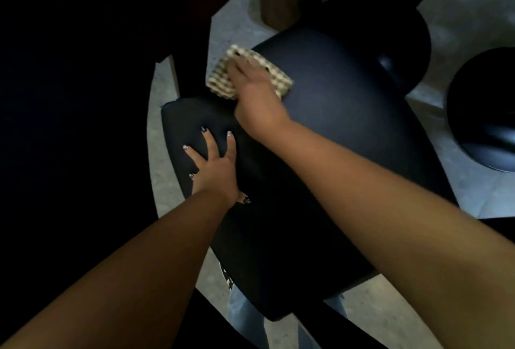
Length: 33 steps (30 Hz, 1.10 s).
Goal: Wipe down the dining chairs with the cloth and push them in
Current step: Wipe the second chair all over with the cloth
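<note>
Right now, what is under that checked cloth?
The checked cloth lies on the dark chair seat, near its far corner, with the right hand pressing flat on top. The patch of seat beneath the cloth is covered from view.

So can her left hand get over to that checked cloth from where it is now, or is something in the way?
Probably yes. The left hand rests spread on the chair back, near the cloth on the seat. Only the right hand, pressing on the cloth, covers much of it.
</note>
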Each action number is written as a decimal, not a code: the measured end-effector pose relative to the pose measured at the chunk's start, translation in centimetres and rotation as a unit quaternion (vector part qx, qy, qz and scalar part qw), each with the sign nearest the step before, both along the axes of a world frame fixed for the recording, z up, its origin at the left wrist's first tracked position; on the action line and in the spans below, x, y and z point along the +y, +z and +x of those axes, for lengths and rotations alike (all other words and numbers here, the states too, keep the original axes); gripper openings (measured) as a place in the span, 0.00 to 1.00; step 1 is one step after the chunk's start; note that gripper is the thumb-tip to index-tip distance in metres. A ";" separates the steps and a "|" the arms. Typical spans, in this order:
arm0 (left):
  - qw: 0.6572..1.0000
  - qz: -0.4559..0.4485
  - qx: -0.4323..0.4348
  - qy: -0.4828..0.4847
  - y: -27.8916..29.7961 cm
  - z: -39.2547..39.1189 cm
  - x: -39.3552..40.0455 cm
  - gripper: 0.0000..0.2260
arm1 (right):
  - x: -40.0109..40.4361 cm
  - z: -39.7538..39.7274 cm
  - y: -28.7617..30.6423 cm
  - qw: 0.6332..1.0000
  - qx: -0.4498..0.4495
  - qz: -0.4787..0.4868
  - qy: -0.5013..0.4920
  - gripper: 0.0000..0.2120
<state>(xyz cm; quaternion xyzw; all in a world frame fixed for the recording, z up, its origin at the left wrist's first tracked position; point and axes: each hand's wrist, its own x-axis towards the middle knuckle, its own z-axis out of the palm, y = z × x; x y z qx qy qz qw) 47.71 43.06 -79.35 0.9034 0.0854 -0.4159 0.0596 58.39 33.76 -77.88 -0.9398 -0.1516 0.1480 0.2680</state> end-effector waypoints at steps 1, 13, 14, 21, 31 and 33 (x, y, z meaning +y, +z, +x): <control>1.000 0.001 0.001 -0.001 0.0 0.0 0.0 0.62 | 1.8 1.2 -0.7 0.997 0.022 -0.064 0.039 0.33; 1.000 -0.002 -0.009 -0.006 0.1 -0.1 -0.2 0.61 | -8.3 -9.1 -4.3 0.959 -0.054 -0.155 0.230 0.26; 1.000 -0.005 -0.008 -0.003 0.1 -0.2 -0.1 0.61 | -10.0 -11.2 -4.7 0.958 -0.061 -0.156 0.231 0.27; 1.000 0.000 0.000 -0.012 0.8 0.1 -0.4 0.62 | -19.5 -25.1 -3.9 0.958 -0.033 -0.158 0.239 0.29; 1.000 0.008 0.012 -0.013 1.7 -0.1 0.1 0.60 | -22.1 -27.4 0.7 0.981 0.095 -0.013 0.168 0.46; 1.000 -0.007 0.018 -0.002 2.1 -0.3 0.1 0.60 | -20.2 -22.9 1.7 0.982 0.082 0.043 0.164 0.44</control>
